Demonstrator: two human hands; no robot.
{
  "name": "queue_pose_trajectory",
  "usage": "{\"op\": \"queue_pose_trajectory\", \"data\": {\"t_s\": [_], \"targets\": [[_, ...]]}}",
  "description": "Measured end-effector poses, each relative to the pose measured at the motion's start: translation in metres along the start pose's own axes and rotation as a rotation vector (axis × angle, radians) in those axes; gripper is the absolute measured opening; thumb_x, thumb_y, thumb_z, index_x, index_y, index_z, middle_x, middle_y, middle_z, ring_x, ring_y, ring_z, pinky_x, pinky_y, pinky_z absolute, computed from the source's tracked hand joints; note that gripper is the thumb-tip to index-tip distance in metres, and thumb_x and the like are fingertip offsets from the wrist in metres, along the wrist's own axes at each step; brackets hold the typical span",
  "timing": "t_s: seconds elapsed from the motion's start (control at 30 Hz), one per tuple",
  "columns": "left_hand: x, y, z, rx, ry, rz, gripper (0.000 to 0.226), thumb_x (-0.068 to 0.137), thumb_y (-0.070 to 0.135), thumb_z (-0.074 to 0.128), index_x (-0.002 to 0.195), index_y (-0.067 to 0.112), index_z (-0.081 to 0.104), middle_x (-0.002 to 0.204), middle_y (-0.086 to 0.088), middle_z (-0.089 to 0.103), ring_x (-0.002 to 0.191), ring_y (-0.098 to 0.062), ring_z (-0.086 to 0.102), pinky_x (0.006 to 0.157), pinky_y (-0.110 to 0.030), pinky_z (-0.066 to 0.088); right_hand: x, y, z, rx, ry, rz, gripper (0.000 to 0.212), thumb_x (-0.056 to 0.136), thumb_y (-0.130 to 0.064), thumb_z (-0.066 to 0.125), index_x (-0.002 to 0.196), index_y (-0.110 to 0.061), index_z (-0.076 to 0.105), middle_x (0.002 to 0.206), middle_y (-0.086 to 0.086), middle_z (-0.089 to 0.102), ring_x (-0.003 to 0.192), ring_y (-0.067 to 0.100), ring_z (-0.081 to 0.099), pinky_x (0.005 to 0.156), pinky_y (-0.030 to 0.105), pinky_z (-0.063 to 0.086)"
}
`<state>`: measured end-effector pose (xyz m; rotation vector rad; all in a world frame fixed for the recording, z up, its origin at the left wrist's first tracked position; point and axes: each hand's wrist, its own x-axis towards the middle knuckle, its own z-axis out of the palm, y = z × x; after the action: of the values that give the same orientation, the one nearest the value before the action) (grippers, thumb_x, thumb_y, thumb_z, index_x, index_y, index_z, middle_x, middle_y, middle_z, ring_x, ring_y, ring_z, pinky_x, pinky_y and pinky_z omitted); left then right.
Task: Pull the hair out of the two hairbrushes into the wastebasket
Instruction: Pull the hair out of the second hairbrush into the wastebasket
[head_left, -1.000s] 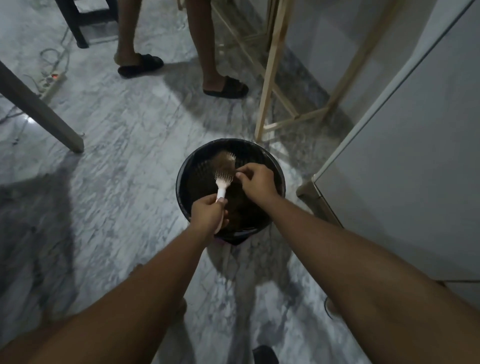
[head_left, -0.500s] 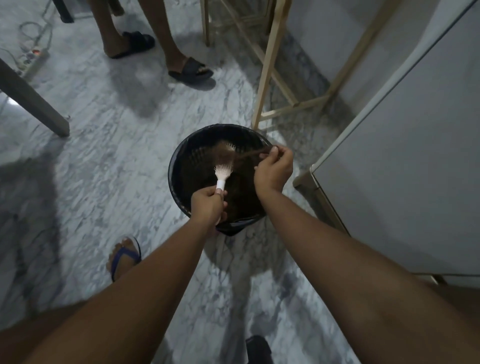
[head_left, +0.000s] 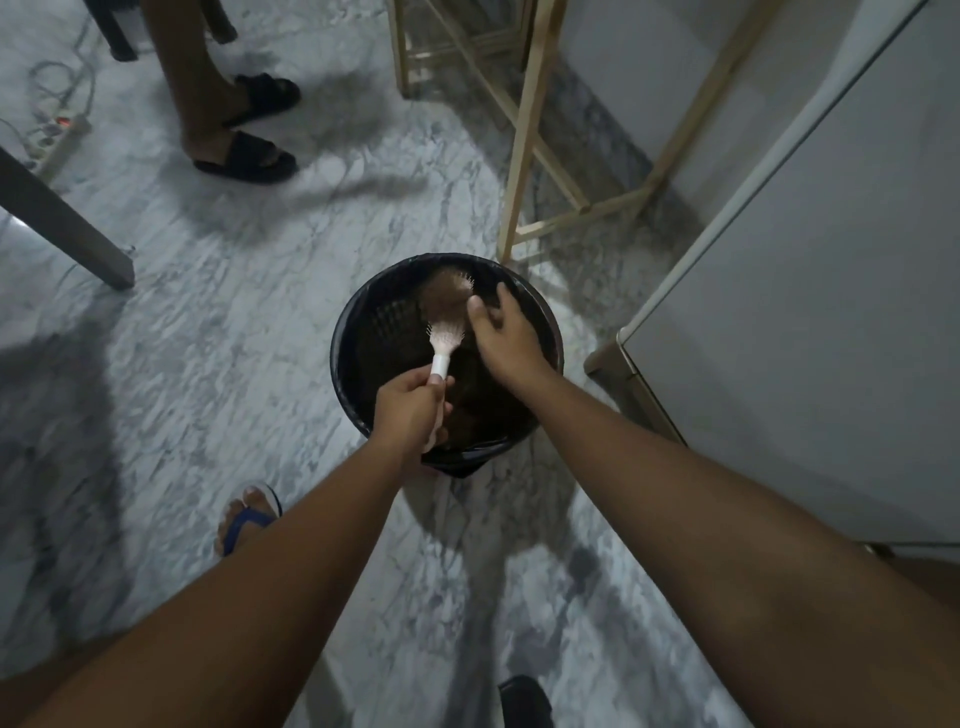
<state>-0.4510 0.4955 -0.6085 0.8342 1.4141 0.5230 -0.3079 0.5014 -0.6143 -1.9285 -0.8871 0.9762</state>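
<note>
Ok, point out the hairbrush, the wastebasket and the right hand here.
hairbrush (head_left: 445, 336): head view, white bristle pad.
wastebasket (head_left: 347, 332): head view, left rim.
right hand (head_left: 511, 338): head view, back of the hand.

Grey-veined white marble floor (head_left: 218, 332) under dim light, a pale wooden frame stand (head_left: 524, 156) against the white wall (head_left: 649, 67), a grey table leg (head_left: 62, 218) left, a white cabinet (head_left: 831, 312) right (its door edge catching light)

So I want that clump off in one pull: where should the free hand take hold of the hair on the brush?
Probably pinch the hair mat at its right edge, coming from the right where the right hand hovers. It covers the far bristles of the hairbrush; the left hand steadies the handle.
</note>
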Motion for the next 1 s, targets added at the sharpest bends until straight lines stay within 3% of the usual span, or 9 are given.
{"op": "queue_pose_trajectory", "data": {"t_s": [0.1,0.17,0.27,0.43,0.53,0.8,0.87,0.97,1.0], "targets": [[-0.002,0.001,-0.006,-0.033,-0.064,0.009,0.026,0.102,0.014,0.05,0.123,0.012,0.065,0.095,-0.001,0.07,0.071,-0.013,0.057,0.046,-0.025,0.042,-0.001,0.005,0.006,-0.079,-0.011,-0.099,0.047,0.101,-0.048,0.045,0.109,-0.008,0.067,0.104,0.011,0.071,0.1,0.024,0.065,0.092,0.042,0.051],[-0.002,0.0,-0.01,-0.047,-0.076,0.008,0.024,0.102,0.015,0.049,0.122,0.016,0.063,0.104,-0.001,0.072,0.074,-0.014,0.056,0.048,-0.026,0.042,-0.001,0.009,0.009,-0.08,0.073,-0.182,0.046,0.104,-0.037,0.045,0.083,-0.001,0.063,0.074,0.008,0.062,0.072,0.021,0.059,0.07,0.038,0.047],[0.0,-0.003,-0.014,-0.024,-0.031,-0.003,0.023,0.103,0.016,0.048,0.12,0.016,0.063,0.102,0.0,0.07,0.075,-0.015,0.055,0.048,-0.025,0.041,-0.004,0.013,0.01,-0.121,0.164,-0.238,0.044,0.105,-0.034,0.042,0.079,-0.008,0.065,0.072,0.001,0.063,0.069,0.016,0.058,0.064,0.031,0.043],[-0.002,-0.008,-0.009,-0.068,0.02,-0.021,0.021,0.104,0.016,0.044,0.094,0.015,0.063,0.094,-0.004,0.064,0.068,-0.013,0.051,0.047,-0.022,0.035,-0.009,0.013,0.014,-0.271,0.203,-0.33,0.05,0.104,-0.046,0.036,0.073,-0.016,0.062,0.067,0.001,0.065,0.066,0.019,0.062,0.065,0.044,0.053],[0.001,-0.009,-0.009,-0.088,0.055,-0.082,0.024,0.103,0.014,0.042,0.099,0.007,0.064,0.083,-0.009,0.06,0.059,-0.013,0.046,0.04,-0.02,0.031,-0.013,0.006,0.011,-0.286,0.301,-0.381,0.052,0.105,-0.044,0.036,0.074,-0.012,0.062,0.067,0.004,0.065,0.065,0.024,0.062,0.063,0.044,0.052],[0.007,-0.02,-0.029,-0.149,0.15,-0.229,0.028,0.099,0.012,0.039,0.095,0.002,0.065,0.065,-0.006,0.05,0.048,-0.011,0.04,0.036,-0.018,0.026,-0.001,-0.012,-0.02,0.117,0.831,-0.268,0.049,0.104,-0.034,0.037,0.078,0.0,0.064,0.073,0.011,0.068,0.067,0.025,0.062,0.058,0.035,0.045],[0.006,-0.02,-0.028,-0.148,0.138,-0.211,0.028,0.098,0.01,0.039,0.1,0.002,0.065,0.067,-0.007,0.051,0.049,-0.012,0.041,0.036,-0.018,0.027,0.003,-0.005,-0.026,-0.071,0.586,-0.089,0.042,0.104,-0.031,0.037,0.091,-0.003,0.066,0.09,0.014,0.07,0.082,0.026,0.064,0.069,0.033,0.047],[0.004,-0.019,-0.026,-0.111,0.105,-0.144,0.023,0.1,0.012,0.042,0.098,0.009,0.065,0.081,-0.007,0.061,0.057,-0.012,0.047,0.04,-0.021,0.031,0.005,0.015,-0.023,-0.531,-0.025,0.235,0.022,0.091,-0.022,0.053,0.096,-0.003,0.062,0.106,0.018,0.065,0.102,0.036,0.063,0.088,0.042,0.055],[0.003,-0.019,-0.026,-0.093,0.094,-0.114,0.022,0.102,0.014,0.043,0.098,0.011,0.064,0.087,-0.005,0.064,0.06,-0.012,0.048,0.041,-0.022,0.032,0.002,0.018,-0.02,-0.589,-0.111,0.276,0.029,0.087,-0.026,0.054,0.102,-0.003,0.06,0.113,0.019,0.063,0.107,0.038,0.061,0.093,0.047,0.054]]}}
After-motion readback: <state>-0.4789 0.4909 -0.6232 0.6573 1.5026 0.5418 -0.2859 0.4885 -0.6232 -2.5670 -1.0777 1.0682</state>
